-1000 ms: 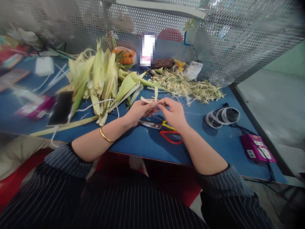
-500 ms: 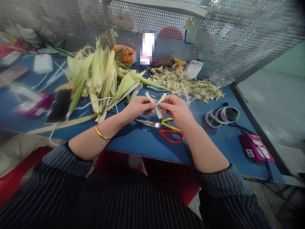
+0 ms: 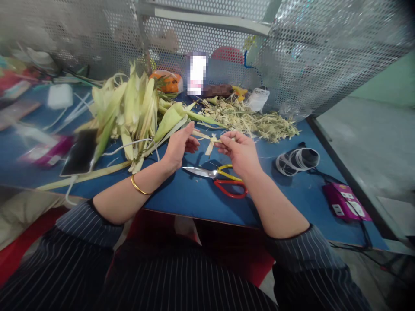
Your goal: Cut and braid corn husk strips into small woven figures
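My left hand (image 3: 179, 145) and my right hand (image 3: 239, 151) are raised a little above the blue table (image 3: 194, 201), close together. Between them they pinch thin pale strips of corn husk (image 3: 210, 140) that cross each other. The left fingers grip the strip's left end and the right fingers pinch the crossing point. A gold bangle (image 3: 138, 186) circles my left wrist. Scissors with yellow and red handles (image 3: 217, 178) lie on the table just below my hands.
A heap of green-yellow corn husks (image 3: 136, 108) lies to the left, shredded husk scraps (image 3: 256, 119) behind. A black phone (image 3: 81, 151) with a white cable, a spool of thread (image 3: 296, 160) and a pink device (image 3: 345, 203) rest on the table. Perforated metal panels (image 3: 308, 52) wall the back.
The husk strips were folded and crossed between my fingers. My hands moved slightly apart and the left fingers shifted along the strip.
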Demonstrator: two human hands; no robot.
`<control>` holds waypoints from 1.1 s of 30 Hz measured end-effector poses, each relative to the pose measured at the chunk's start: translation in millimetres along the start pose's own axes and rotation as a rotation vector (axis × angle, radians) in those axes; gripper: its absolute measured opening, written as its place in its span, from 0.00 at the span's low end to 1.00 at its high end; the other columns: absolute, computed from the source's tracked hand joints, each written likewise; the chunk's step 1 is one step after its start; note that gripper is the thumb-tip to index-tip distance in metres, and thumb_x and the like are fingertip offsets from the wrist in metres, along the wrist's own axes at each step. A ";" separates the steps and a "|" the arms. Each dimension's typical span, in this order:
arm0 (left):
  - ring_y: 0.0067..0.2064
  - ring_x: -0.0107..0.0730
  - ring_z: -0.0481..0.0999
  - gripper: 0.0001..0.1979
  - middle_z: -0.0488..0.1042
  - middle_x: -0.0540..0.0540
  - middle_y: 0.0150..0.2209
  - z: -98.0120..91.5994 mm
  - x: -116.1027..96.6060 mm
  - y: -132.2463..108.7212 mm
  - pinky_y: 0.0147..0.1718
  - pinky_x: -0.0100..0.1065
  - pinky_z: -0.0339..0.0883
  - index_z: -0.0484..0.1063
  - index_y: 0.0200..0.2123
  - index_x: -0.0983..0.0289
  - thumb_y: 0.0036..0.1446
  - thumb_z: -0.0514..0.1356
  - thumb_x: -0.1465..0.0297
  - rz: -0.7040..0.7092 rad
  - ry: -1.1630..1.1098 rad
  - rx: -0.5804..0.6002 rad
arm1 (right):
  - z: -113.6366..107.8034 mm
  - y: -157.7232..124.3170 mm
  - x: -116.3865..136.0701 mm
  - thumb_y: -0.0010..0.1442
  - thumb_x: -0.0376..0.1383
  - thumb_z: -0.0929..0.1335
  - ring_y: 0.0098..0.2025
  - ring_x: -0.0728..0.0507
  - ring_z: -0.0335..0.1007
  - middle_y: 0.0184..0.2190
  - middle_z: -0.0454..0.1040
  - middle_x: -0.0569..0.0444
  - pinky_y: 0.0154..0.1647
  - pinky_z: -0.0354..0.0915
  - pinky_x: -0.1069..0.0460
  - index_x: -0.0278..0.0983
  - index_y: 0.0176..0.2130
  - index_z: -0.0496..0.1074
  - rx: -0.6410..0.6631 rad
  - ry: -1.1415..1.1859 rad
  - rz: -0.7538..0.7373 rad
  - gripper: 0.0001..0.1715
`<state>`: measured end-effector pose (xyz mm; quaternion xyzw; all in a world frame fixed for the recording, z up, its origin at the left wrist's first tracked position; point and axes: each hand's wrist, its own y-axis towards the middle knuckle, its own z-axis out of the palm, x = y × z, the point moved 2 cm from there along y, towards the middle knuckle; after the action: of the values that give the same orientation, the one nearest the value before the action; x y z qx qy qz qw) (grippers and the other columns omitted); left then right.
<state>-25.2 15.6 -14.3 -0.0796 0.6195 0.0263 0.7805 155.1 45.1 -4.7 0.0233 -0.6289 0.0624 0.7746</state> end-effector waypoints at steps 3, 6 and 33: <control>0.28 0.28 0.75 0.25 0.77 0.55 0.30 1.6 2.8 -3.1 0.27 0.30 0.66 0.73 0.41 0.64 0.56 0.62 0.47 -0.080 -0.090 -0.045 | 2.3 -0.7 -1.9 0.43 0.38 0.77 0.33 0.47 0.80 0.25 0.75 0.60 0.32 0.72 0.54 0.39 0.30 0.71 -0.050 0.028 -0.038 0.14; 0.29 0.28 0.76 0.24 0.78 0.56 0.32 6.7 3.3 -8.5 0.29 0.31 0.68 0.74 0.41 0.65 0.54 0.65 0.50 -0.159 -0.135 0.009 | 6.0 -2.6 -4.3 0.44 0.38 0.76 0.34 0.46 0.80 0.26 0.75 0.60 0.35 0.74 0.52 0.39 0.31 0.71 -0.048 -0.012 -0.075 0.14; 0.22 0.22 0.69 0.15 0.73 0.50 0.23 9.0 1.3 -6.6 0.25 0.27 0.65 0.73 0.31 0.67 0.54 0.68 0.61 -0.146 0.026 0.220 | 10.4 -9.7 -1.8 0.54 0.39 0.72 0.21 0.50 0.68 0.18 0.71 0.60 0.26 0.67 0.53 0.39 0.29 0.72 0.104 -0.355 -0.163 0.07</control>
<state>-15.3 10.4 -13.0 -0.0387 0.6214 -0.0995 0.7762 145.9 34.1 -3.9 0.1247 -0.7474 0.0271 0.6520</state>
